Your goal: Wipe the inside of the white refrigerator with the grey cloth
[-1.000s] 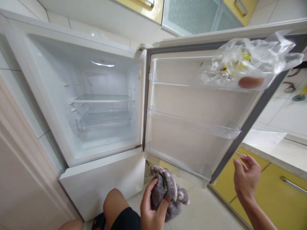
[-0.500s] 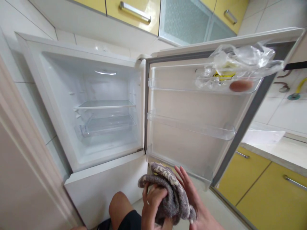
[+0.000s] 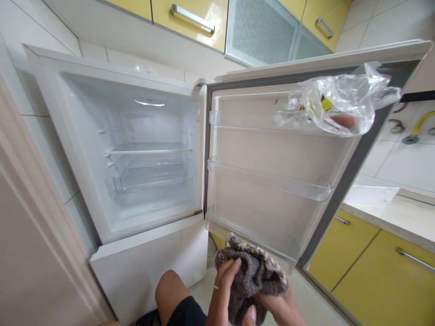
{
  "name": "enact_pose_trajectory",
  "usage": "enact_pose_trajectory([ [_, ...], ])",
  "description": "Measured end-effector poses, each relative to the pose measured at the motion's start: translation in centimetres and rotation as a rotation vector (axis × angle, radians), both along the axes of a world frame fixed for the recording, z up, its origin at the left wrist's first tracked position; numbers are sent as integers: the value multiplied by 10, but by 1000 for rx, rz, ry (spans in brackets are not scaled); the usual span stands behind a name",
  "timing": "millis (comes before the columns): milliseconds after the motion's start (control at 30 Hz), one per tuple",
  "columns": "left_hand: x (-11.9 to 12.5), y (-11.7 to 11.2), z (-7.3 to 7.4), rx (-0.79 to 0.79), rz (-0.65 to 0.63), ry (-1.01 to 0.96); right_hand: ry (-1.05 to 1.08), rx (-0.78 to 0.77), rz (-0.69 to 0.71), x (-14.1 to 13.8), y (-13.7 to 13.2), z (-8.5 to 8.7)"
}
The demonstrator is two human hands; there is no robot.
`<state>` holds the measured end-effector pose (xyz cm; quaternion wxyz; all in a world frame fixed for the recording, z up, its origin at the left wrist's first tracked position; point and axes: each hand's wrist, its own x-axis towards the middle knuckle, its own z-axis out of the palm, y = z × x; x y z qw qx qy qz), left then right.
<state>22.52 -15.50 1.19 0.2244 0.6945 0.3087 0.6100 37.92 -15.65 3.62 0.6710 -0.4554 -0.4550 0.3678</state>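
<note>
A grey-brown fluffy cloth [image 3: 253,271] is bunched between both my hands at the bottom of the view. My left hand [image 3: 226,283] grips its left side, a ring on one finger. My right hand [image 3: 282,305] is closed on it from below and the right. Just beyond the cloth hangs the open fridge door [image 3: 265,181], its lowest shelf [image 3: 251,237] nearest my hands. The fridge compartment [image 3: 136,149] stands open to the left with bare glass shelves.
A clear plastic bag [image 3: 340,102] and an egg [image 3: 343,121] sit in the door's top shelf. Yellow cabinets [image 3: 374,267] and a white counter [image 3: 401,217] lie to the right. My bare knee [image 3: 170,290] is below the fridge. A beige wall panel [image 3: 30,235] is at left.
My right hand came in from the right and closed on the cloth that my left hand held alone. The cloth is bunched tighter now. The plastic bag has sagged over the egg.
</note>
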Motion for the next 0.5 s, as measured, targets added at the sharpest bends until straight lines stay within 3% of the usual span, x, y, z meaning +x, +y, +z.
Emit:
enact_pose_trajectory([
  [133,6,7,-17,-7,187,-111,182,-74,-175,0,12,-1],
  [233,8,8,-32,-164,269,-198,400,-37,-305,-8,21,6],
  [367,13,4,-46,-408,284,-381,403,78,-420,-24,28,17],
  [500,26,-2,-45,-531,197,-564,328,102,-450,-31,27,8],
])
